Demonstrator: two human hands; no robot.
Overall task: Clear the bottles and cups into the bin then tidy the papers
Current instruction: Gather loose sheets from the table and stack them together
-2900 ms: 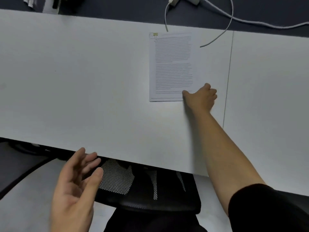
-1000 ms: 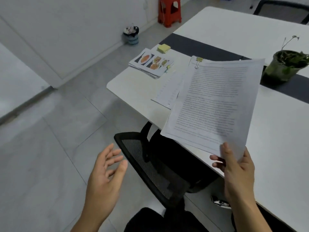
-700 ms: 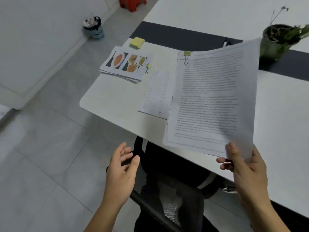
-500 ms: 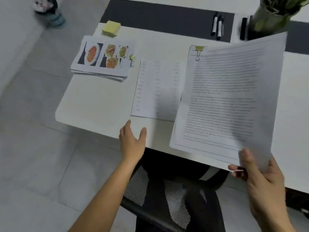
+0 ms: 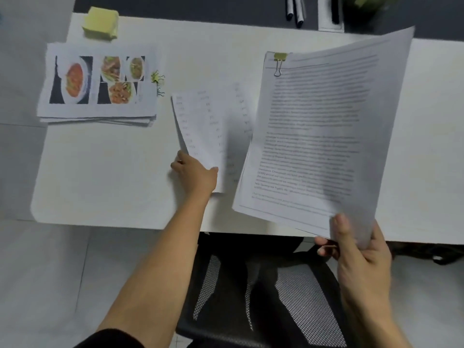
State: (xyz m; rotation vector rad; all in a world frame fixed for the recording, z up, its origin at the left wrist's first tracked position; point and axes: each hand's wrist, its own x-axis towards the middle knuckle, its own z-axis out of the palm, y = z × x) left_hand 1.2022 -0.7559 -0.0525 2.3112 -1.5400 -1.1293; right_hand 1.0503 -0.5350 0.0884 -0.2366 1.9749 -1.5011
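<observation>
My right hand pinches the lower right corner of a clipped sheaf of printed text, held tilted above the white table; a gold binder clip sits at its top left corner. My left hand grips the near left corner of a sheet printed with columns, whose left edge curls up off the table. A stack of papers with food photos lies flat at the far left.
A yellow sticky-note pad sits at the far left corner. Black markers and a plant pot stand on the dark strip behind. A black mesh chair is tucked under the table's near edge.
I lifted the clipped sheaf off another desk with my right hand and carried it here. My left hand reached forward and took hold of the column sheet, lifting its left edge.
</observation>
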